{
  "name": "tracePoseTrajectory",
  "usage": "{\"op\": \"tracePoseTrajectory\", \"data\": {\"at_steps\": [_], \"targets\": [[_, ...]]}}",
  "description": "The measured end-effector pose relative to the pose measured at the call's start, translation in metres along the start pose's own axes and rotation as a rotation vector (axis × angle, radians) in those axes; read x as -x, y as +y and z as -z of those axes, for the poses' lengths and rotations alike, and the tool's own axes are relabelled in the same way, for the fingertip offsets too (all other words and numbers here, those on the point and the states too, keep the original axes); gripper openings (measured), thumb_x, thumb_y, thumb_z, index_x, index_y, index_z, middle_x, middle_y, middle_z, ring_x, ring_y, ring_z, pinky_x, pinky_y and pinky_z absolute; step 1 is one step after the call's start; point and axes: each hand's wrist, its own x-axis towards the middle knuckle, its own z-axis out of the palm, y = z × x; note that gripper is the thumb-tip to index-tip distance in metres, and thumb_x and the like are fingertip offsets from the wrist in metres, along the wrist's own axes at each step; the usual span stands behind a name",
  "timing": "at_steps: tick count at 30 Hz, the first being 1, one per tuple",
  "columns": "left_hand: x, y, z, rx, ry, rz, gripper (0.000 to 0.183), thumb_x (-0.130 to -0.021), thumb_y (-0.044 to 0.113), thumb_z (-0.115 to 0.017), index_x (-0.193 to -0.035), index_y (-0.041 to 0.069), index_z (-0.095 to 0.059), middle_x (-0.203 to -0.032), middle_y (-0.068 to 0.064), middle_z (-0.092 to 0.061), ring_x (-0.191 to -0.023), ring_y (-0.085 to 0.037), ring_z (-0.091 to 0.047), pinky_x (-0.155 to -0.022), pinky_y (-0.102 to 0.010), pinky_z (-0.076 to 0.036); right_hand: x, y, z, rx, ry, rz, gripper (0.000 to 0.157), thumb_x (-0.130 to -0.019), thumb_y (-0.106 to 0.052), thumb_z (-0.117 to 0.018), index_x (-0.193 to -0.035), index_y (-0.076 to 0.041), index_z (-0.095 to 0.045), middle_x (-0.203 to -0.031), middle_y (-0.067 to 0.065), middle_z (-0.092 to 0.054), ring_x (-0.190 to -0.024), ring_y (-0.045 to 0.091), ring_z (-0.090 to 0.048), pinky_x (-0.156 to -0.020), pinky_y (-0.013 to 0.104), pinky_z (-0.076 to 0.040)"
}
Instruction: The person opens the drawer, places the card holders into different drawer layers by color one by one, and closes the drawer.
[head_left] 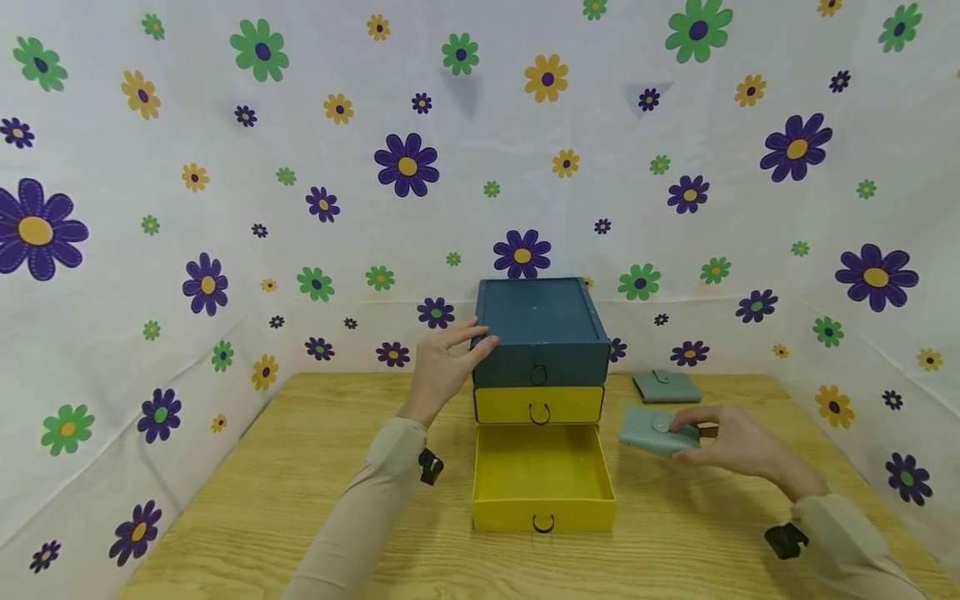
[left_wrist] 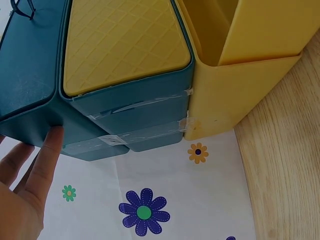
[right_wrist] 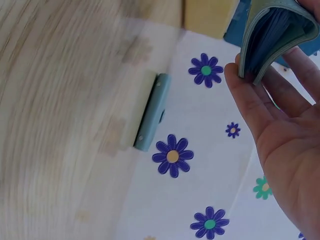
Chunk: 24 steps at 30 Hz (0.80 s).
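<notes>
My right hand (head_left: 738,444) pinches a light teal wallet (head_left: 651,429) with a snap flap, above the table to the right of the drawers. In the right wrist view the wallet (right_wrist: 280,35) shows its folded edge and the dark leaves inside. My left hand (head_left: 444,367) rests on the left upper side of the drawer unit (head_left: 540,312), fingers fairly straight against its blue top box. The bottom yellow drawer (head_left: 543,515) is pulled out, its inside bare. The yellow drawer (head_left: 495,406) above it and the blue drawer (head_left: 510,367) are closed.
A second teal wallet (head_left: 667,387) lies on the wooden table (head_left: 337,467) near its back edge, behind the held one. A white flowered cloth (head_left: 322,275) hangs behind and along both sides. Clear tape (left_wrist: 135,135) runs along the drawer unit's side.
</notes>
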Motion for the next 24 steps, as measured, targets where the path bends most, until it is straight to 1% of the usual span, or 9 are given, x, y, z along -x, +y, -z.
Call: {"op": "tracePoseTrajectory", "data": {"at_steps": [5,7,10,14,20,24], "targets": [[0.001,0.000,0.000,0.004,0.000,0.009,0.047,-0.086,0.051,-0.070,-0.120,0.018,-0.072,-0.139,-0.006,-0.059,-0.135,-0.024,-0.050,-0.111,-0.053,-0.038,-0.001,-0.010,-0.002,-0.029,-0.020,-0.001,0.036,-0.077,-0.033,-0.084,-0.105,-0.013,-0.072,-0.124,0.019,-0.063,-0.109,0.032,-0.061,-0.087,0.038,-0.057],[0.001,0.000,0.000,0.005,0.002,0.012,0.047,-0.086,0.051,-0.070,-0.120,0.018,-0.072,-0.139,-0.006,-0.059,-0.135,-0.024,-0.050,-0.111,-0.052,-0.038,-0.001,-0.014,-0.004,-0.019,-0.018,0.009,0.036,-0.077,-0.034,-0.084,-0.104,-0.014,-0.073,-0.123,0.017,-0.064,-0.109,0.031,-0.062,-0.088,0.038,-0.057],[0.001,0.000,0.000,0.010,0.001,0.014,0.047,-0.086,0.051,-0.070,-0.120,0.018,-0.072,-0.139,-0.006,-0.059,-0.134,-0.023,-0.050,-0.108,-0.049,-0.043,-0.002,-0.020,-0.008,0.021,-0.012,0.033,0.035,-0.076,-0.036,-0.083,-0.104,-0.017,-0.073,-0.122,0.014,-0.066,-0.107,0.029,-0.063,-0.089,0.041,-0.056],[0.001,0.000,0.000,0.010,0.001,0.008,0.048,-0.086,0.051,-0.070,-0.120,0.017,-0.072,-0.139,-0.006,-0.059,-0.134,-0.024,-0.050,-0.105,-0.047,-0.046,-0.005,-0.029,-0.013,0.048,-0.026,0.072,0.033,-0.077,-0.038,-0.082,-0.104,-0.021,-0.073,-0.122,0.011,-0.067,-0.106,0.027,-0.064,-0.090,0.045,-0.055],[0.000,0.001,0.000,-0.011,0.005,-0.010,0.046,-0.087,0.049,-0.070,-0.120,0.017,-0.072,-0.138,-0.006,-0.059,-0.133,-0.025,-0.052,-0.110,-0.052,-0.039,-0.013,-0.042,-0.023,0.071,-0.062,0.121,0.033,-0.077,-0.041,-0.081,-0.104,-0.024,-0.072,-0.124,0.009,-0.067,-0.106,0.025,-0.065,-0.090,0.047,-0.055],[0.000,0.001,0.000,-0.017,0.009,-0.017,0.045,-0.087,0.048,-0.070,-0.119,0.016,-0.073,-0.137,-0.007,-0.060,-0.132,-0.025,-0.052,-0.110,-0.052,-0.039,-0.019,-0.051,-0.030,0.071,-0.094,0.143,0.035,-0.079,-0.042,-0.080,-0.106,-0.022,-0.071,-0.126,0.010,-0.066,-0.108,0.026,-0.064,-0.092,0.051,-0.053]]}}
